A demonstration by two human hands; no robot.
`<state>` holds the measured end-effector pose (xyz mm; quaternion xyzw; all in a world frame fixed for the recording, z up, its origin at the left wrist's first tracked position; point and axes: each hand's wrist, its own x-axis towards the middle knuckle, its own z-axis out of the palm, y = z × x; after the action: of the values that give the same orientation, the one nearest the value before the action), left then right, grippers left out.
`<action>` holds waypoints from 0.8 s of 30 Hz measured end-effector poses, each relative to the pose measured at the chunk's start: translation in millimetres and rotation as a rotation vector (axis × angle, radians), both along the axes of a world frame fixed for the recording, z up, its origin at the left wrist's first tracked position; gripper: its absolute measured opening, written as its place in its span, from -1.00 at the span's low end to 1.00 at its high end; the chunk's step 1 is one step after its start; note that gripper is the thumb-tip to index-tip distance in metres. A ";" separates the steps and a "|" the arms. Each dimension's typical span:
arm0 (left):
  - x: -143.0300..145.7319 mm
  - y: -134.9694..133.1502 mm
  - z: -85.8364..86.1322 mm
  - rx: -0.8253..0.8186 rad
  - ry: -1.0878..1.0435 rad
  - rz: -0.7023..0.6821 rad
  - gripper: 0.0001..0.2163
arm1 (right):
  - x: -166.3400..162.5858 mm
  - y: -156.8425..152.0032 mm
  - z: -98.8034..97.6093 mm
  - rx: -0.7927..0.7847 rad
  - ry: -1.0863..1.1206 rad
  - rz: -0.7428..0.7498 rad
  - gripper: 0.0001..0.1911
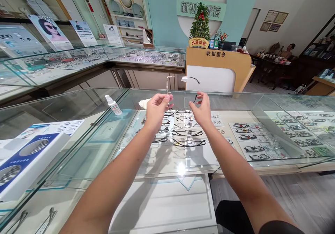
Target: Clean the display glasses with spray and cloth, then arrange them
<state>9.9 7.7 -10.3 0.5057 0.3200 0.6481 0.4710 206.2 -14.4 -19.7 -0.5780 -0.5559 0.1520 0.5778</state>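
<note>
My left hand (156, 112) pinches a pair of thin-rimmed eyeglasses (168, 84) at the frame, holding them on edge above the glass counter. Their upper temple points right, with a small white tag on it and a dark curved end. My right hand (202, 112) has thumb and fingers around the dark tip of the lower temple. Just left of my left hand, a white cloth (143, 104) lies on the counter, partly hidden by that hand. Farther left stands a small white spray bottle (113, 105), looking tilted in this view.
Beneath my hands, the glass display counter (162, 167) holds rows of eyeglasses (188, 142). A blue and white box (28, 160) lies at left. More eyeglasses (255, 148) fill the case at right. Across the aisle stands a wooden cashier desk (243, 65) with a plant (199, 23).
</note>
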 end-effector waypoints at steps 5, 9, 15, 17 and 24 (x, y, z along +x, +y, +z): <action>-6.1 6.0 -0.5 -0.019 -0.084 0.092 -0.57 | 0.0 -2.3 0.2 -0.026 -0.159 0.024 -0.74; -8.2 8.8 -1.3 -0.020 -0.086 0.136 -0.56 | -0.3 -2.9 0.7 -0.081 -0.235 -0.018 -0.81; 3.0 0.3 -3.0 0.018 0.023 -0.036 -0.58 | -8.6 -6.7 -0.4 0.138 -0.437 0.122 -0.55; 7.5 -3.0 -5.8 0.007 0.049 -0.085 -0.59 | -14.6 -9.0 -1.8 0.158 -0.461 0.272 -0.53; 11.6 -8.2 -9.2 -0.064 0.055 -0.206 -0.64 | -28.6 -15.0 -4.9 0.171 -0.328 0.369 -0.76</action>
<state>21.5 -0.5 -19.5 0.5384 0.2998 0.5713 0.5421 177.6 -29.4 -24.6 -0.4328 -0.7489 0.1118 0.4892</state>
